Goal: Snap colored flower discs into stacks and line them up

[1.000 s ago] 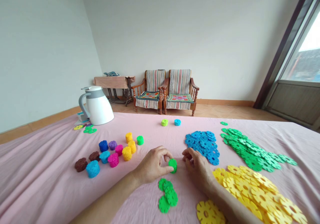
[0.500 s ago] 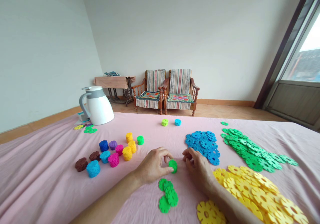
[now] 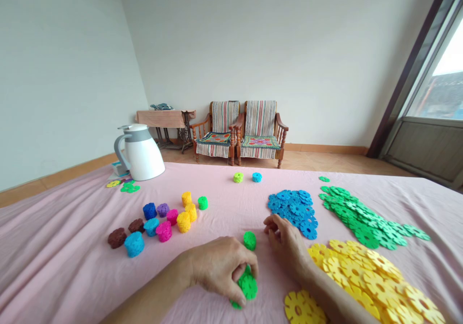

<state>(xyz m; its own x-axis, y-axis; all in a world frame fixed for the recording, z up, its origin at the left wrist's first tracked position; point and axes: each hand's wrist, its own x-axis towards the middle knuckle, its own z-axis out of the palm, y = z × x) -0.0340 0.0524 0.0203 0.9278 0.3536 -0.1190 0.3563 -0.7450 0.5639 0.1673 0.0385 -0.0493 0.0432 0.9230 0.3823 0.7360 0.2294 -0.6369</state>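
My left hand [image 3: 226, 268] reaches down over a few loose green flower-shaped discs [image 3: 249, 286] on the cloth, thumb and fingers apart around them. The discs are partly hidden under this hand. Just beyond it stands a short stack of green discs [image 3: 249, 240], which neither hand touches. My right hand [image 3: 285, 239] rests on the cloth to the right of that stack, fingers loosely curled and apart, with nothing visible in them. It lies beside the pile of blue discs [image 3: 294, 208] and the yellow discs [image 3: 372, 276].
A spread of green discs [image 3: 358, 215] lies at the right. Several small coloured stacks, among them light blue [image 3: 134, 244] and magenta [image 3: 164, 231], stand on the left. A white jug [image 3: 142, 155] is behind them. Lime [image 3: 238, 177] and blue [image 3: 256, 177] stacks sit at the far edge.
My left hand has let go of the green stack and moved down toward me, onto the loose green discs. The stack stays standing. My right hand has hardly moved.
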